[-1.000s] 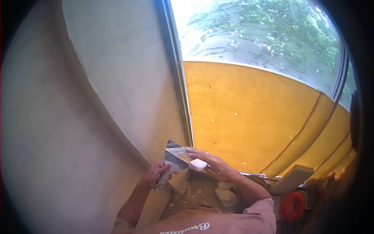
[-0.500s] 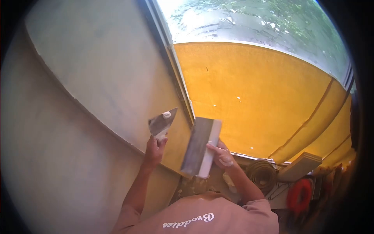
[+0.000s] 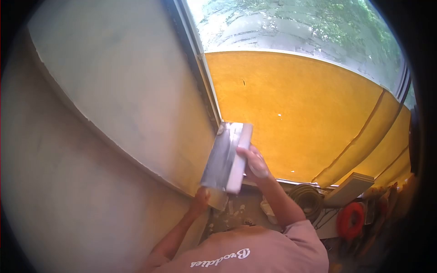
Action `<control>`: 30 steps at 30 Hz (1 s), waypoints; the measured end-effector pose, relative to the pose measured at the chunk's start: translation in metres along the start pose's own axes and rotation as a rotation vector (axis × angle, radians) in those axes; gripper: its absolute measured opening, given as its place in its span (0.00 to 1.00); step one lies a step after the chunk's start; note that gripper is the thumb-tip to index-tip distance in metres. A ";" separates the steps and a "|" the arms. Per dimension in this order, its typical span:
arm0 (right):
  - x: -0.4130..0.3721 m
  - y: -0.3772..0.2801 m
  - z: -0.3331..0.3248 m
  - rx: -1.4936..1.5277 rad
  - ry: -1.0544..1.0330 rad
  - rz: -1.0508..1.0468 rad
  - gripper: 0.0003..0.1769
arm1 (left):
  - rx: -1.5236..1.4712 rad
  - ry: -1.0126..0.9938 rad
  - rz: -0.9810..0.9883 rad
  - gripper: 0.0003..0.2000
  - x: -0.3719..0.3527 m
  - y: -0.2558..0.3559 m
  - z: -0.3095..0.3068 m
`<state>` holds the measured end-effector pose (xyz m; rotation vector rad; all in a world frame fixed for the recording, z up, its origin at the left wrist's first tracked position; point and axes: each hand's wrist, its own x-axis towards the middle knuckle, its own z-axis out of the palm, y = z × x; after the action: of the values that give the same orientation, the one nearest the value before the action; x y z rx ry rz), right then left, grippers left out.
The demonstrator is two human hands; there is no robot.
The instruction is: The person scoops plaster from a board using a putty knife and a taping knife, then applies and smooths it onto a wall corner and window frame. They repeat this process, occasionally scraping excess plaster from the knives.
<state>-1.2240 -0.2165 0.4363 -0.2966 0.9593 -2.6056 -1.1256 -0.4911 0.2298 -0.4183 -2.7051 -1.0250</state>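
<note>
A wide filling knife, with a grey metal blade and a pale grip along one long edge, is held in my right hand. Its thumb lies over the grip, and white compound smears the hand. My left hand is closed low beside the blade's bottom corner, slightly blurred. The smaller putty knife it was gripping is mostly hidden behind the wide blade. A bright streak runs down the wide blade near the grip.
A pale wall panel fills the left side. Ahead is an orange-yellow sheet below a window. At lower right are a coiled hose, a board and a red ring-shaped object.
My left hand has moved down and right, taking the putty knife behind the wide blade. My right hand has raised the filling knife slightly and shifted it left.
</note>
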 end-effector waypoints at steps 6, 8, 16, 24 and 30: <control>0.148 0.027 -0.021 -0.298 -0.106 -0.162 0.28 | -0.141 -0.169 -0.383 0.16 -0.120 -0.009 -0.003; 0.169 0.022 -0.005 -0.319 -0.109 -0.164 0.29 | -0.113 -0.150 -0.444 0.17 -0.152 -0.030 -0.001; 0.240 0.015 0.014 -0.398 -0.012 -0.083 0.21 | -0.139 -0.177 -0.622 0.20 -0.180 -0.037 -0.014; 0.246 0.000 0.065 -0.604 0.046 -0.082 0.19 | -0.149 -0.220 -0.601 0.23 -0.163 -0.039 -0.026; 0.274 -0.029 0.111 -0.705 0.183 -0.183 0.17 | -0.239 -0.190 -0.571 0.24 -0.164 -0.055 -0.024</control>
<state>-1.4488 -0.3678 0.5594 -0.3272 1.9854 -2.3782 -0.9884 -0.5766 0.1646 0.2615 -2.9536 -1.5286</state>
